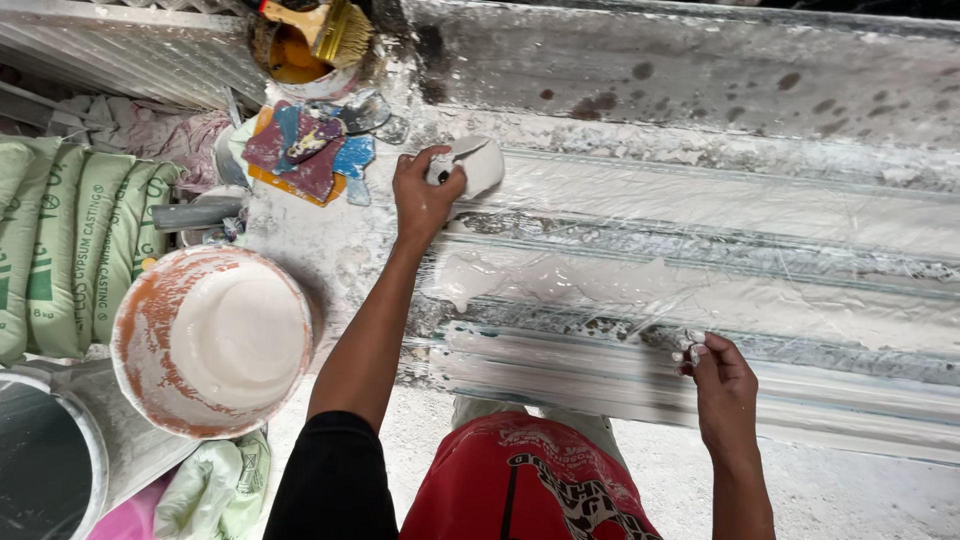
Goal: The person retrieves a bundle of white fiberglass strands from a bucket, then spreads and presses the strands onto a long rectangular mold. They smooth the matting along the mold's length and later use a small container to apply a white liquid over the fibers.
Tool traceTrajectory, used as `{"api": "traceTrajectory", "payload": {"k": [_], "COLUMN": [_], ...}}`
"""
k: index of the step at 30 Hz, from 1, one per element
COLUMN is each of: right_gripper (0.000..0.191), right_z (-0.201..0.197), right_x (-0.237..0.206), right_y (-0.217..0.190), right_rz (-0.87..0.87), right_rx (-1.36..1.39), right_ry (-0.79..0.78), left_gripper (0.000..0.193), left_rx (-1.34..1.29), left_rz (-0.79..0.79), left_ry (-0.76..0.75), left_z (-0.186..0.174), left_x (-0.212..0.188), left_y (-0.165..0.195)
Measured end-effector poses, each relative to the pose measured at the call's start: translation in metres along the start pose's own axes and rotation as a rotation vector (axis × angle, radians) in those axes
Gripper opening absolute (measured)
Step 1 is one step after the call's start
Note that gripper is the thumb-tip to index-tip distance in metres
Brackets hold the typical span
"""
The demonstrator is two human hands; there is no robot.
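Observation:
My left hand (425,195) grips a small white plaster-smeared cup (478,162), tipped on its side over the far part of a long ridged mould (700,210). The mould lies across the view under thin clear film. A patch of wet white plaster (600,285) spreads along its middle channel. My right hand (722,385) is at the mould's near ridge, fingers curled together, tips smeared white and touching the edge. Nothing is clearly held in it.
A plaster-filled orange-stained bucket (215,340) stands left of my arm. Green-and-white sacks (70,240) are stacked at the far left. A can with a brush (310,45) and coloured scraps (305,150) lie beyond. A dark round container (45,470) sits bottom left.

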State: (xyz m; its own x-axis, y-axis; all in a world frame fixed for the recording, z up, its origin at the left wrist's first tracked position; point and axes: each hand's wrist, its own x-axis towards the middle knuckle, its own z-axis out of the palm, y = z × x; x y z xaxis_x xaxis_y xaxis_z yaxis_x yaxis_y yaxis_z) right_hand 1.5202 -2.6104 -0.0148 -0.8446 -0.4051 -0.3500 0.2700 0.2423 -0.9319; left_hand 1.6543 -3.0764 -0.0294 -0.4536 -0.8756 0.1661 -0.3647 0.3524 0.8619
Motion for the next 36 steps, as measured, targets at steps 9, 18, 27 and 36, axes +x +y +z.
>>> {"api": "traceTrajectory", "payload": {"k": [9, 18, 27, 36], "right_gripper": [0.023, 0.023, 0.02, 0.022], "right_z": [-0.123, -0.406, -0.696, -0.974], "right_x": [0.003, 0.052, 0.084, 0.187], "right_y": [-0.006, 0.056, 0.028, 0.023], "right_rz": [-0.065, -0.038, -0.106, -0.181], "right_rx": [-0.079, 0.085, -0.027, -0.082], "right_ry": [0.056, 0.132, 0.24, 0.214], "left_gripper": [0.04, 0.038, 0.036, 0.037], "left_rx": [-0.009, -0.017, 0.016, -0.015], "left_rz": [0.093, 0.177, 0.285, 0.383], "left_ry": [-0.094, -0.095, -0.186, -0.172], "left_z": [0.128, 0.346, 0.608, 0.866], "left_x": [-0.043, -0.136, -0.234, -0.356], "left_y": [0.094, 0.226, 0.405, 0.54]}}
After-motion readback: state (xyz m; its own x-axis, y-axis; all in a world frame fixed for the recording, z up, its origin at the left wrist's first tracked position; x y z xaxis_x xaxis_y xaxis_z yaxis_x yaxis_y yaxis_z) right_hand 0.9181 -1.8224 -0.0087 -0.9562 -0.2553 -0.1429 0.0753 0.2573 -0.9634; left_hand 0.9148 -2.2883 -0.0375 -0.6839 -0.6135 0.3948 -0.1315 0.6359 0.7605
